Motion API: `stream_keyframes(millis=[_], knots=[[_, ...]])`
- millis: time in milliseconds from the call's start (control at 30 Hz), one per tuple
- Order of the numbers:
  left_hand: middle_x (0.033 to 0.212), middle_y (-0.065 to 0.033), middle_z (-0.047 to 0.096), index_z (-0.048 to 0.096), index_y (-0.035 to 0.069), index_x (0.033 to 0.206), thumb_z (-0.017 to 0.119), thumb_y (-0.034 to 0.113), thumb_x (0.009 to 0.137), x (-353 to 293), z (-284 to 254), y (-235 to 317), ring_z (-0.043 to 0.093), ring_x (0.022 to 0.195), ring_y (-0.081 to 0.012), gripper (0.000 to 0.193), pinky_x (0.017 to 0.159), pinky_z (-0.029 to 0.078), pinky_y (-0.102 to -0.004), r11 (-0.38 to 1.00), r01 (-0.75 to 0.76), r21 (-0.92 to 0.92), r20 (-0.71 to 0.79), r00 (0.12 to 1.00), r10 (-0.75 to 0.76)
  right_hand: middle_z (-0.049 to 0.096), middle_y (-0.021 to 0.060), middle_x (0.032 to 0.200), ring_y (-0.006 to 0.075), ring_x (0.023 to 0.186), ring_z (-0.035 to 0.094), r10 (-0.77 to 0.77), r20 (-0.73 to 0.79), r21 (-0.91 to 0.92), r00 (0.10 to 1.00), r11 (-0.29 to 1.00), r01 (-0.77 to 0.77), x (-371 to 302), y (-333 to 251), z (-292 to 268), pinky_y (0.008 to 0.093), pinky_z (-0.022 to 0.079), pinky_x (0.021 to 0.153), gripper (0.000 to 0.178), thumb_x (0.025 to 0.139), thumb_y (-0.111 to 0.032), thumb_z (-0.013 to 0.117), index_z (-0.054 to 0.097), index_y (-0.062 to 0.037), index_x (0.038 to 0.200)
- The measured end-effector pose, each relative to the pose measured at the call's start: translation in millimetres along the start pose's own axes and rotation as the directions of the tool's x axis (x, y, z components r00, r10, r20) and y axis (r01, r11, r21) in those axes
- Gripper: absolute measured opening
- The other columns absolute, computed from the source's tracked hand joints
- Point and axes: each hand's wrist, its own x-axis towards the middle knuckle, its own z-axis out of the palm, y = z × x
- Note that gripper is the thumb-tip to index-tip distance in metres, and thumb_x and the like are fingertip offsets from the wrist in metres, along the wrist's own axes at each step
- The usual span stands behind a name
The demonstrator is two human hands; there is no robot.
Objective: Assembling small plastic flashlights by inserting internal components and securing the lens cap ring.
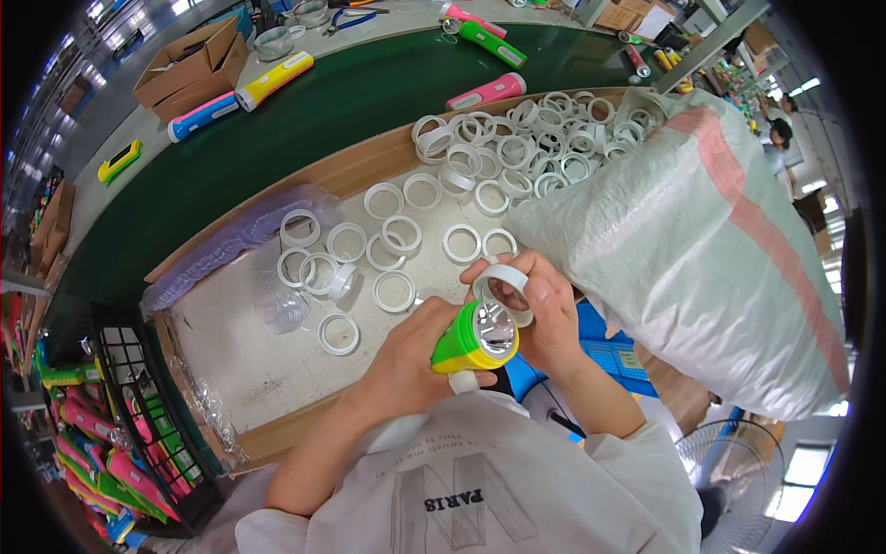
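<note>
A green and yellow flashlight [459,344] is gripped in my left hand [403,349], its shiny reflector facing up and to the right. Between the fingers of my right hand [549,309] is a white plastic ring [507,280], held just above the flashlight's head. Whether the ring touches the head I cannot tell. Beyond my hands, more white rings [394,291] lie loose in a shallow cardboard-edged tray [249,388], with a dense heap of them [544,138] at its far right. A row of nested clear plastic discs [231,245] lies along the tray's left far side.
A bulging white woven sack [683,249] leans over the tray's right side. Past the tray, a green conveyor belt [369,111] carries several colored flashlights [489,90]. On the left stands a black crate [148,415] near many flashlights. A fan [734,471] is at lower right.
</note>
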Motion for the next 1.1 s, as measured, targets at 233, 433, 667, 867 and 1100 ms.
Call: stream_keyframes(millis=[233,433,667,867,1100], knots=[[0.113,-0.0139,0.060,0.037,0.005,0.139,0.085,0.017,0.070,-15.2,19.5,-19.6,0.063,0.101,-0.0310,0.085,0.086,0.050,-0.0380,0.997,0.060,-0.045,-0.304,0.950,-0.071,0.059,0.0209,0.116,0.0256,0.103,0.058,0.136,-0.225,0.093,0.965,0.989,-0.117,-3.6,31.6,9.2,0.0390,0.048,0.093,0.059,0.103,-0.046,0.034,0.061,-0.0009,0.076],[0.122,-0.0195,0.052,0.024,0.002,0.146,0.079,0.013,0.077,-21.3,23.1,-38.8,0.054,0.109,-0.0352,0.089,0.091,0.046,-0.0413,0.971,-0.217,-0.104,-0.420,0.894,0.155,0.059,0.0200,0.118,0.0266,0.109,0.055,0.185,-0.206,0.225,0.961,0.965,-0.137,-6.7,36.0,17.2,0.0397,0.045,0.097,0.060,0.103,-0.043,0.036,0.066,0.0030,0.080],[0.121,-0.0197,0.051,0.023,-0.001,0.146,0.076,0.021,0.080,-21.5,13.1,-36.0,0.049,0.109,-0.0348,0.088,0.094,0.040,-0.0425,0.965,-0.225,-0.137,-0.365,0.917,0.162,0.058,0.0172,0.118,0.0240,0.108,0.055,-0.054,-0.233,-0.191,0.971,0.982,0.009,-10.7,31.9,30.8,0.0387,0.043,0.097,0.054,0.104,-0.036,0.038,0.070,0.0074,0.101],[0.122,-0.0221,0.052,0.043,0.002,0.132,0.072,0.012,0.081,-10.4,3.6,-28.9,0.053,0.112,-0.0399,0.059,0.090,0.045,-0.0429,0.960,-0.275,0.049,-0.384,0.882,0.273,0.055,0.0229,0.116,0.0291,0.097,0.059,-0.337,0.293,-0.825,0.895,0.385,0.415,-6.2,15.9,32.4,0.0377,0.051,0.081,0.051,0.099,-0.038,0.046,0.071,0.0065,0.097],[0.118,-0.0217,0.055,0.046,0.005,0.123,0.071,0.014,0.085,-11.0,9.8,-38.1,0.057,0.105,-0.0319,0.046,0.087,0.046,-0.0377,0.963,-0.245,-0.113,-0.511,0.845,0.155,0.059,0.0188,0.121,0.0273,0.107,0.061,0.254,-0.229,0.508,0.940,0.855,-0.108,5.5,24.6,7.9,0.0360,0.051,0.092,0.053,0.104,-0.045,0.036,0.063,0.0001,0.111]])
